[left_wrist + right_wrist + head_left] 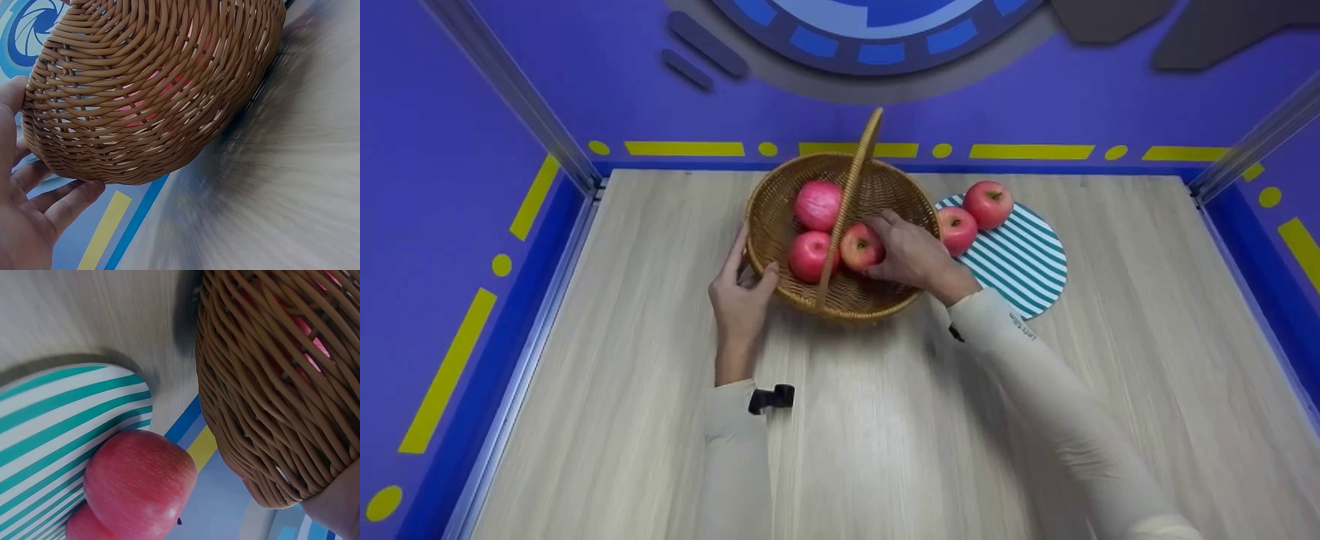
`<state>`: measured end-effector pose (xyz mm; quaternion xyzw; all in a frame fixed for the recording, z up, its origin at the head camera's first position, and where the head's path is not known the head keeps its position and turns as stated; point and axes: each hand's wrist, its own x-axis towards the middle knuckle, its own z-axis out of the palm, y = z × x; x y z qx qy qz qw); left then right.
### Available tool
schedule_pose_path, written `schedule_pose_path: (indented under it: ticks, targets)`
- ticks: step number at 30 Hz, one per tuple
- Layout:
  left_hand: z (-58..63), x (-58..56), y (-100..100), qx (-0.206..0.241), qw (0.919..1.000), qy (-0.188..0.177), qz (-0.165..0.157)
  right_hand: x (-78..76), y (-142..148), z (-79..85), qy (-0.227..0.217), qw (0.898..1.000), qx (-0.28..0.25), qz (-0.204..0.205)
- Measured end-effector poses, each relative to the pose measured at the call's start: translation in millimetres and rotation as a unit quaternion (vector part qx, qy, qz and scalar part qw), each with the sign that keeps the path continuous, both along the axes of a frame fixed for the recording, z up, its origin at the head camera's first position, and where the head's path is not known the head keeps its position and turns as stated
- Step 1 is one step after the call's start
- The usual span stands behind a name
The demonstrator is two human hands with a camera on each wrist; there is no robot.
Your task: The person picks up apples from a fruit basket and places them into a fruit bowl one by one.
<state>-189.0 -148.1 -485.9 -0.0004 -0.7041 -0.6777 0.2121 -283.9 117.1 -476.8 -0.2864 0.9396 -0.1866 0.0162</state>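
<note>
A round wicker basket with an arched handle stands on the table. My left hand holds its left side, the thumb at the rim and the fingers against the outer weave. In the left wrist view, the fingers of the left hand spread along the wicker. My right hand reaches over the right rim into the basket and grips a red apple. Beside that apple lie two more, a pink-red apple behind and a red apple on the left. The right wrist view hides most of the right hand behind the basket.
Right of the basket lies a round green-and-white striped mat. On its upper left part sit two apples, a nearer apple close to the basket and a farther apple. Blue panels border the wooden table at the back and sides.
</note>
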Motion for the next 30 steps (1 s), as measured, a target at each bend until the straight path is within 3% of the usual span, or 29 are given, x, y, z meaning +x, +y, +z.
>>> schedule_pose_path:
  ticks: [15, 30]
  targets:
    - [-5.2, -1.6, -2.7, -0.001, 1.0, 0.001, -0.004, 3.9, 2.4, 2.4, -0.008, 0.994, -0.104, -0.009]
    - [-1.5, 0.6, -1.2, 0.003, 1.0, 0.008, 0.004, 9.2, 4.6, 3.5, 0.032, 0.987, -0.157, -0.001]
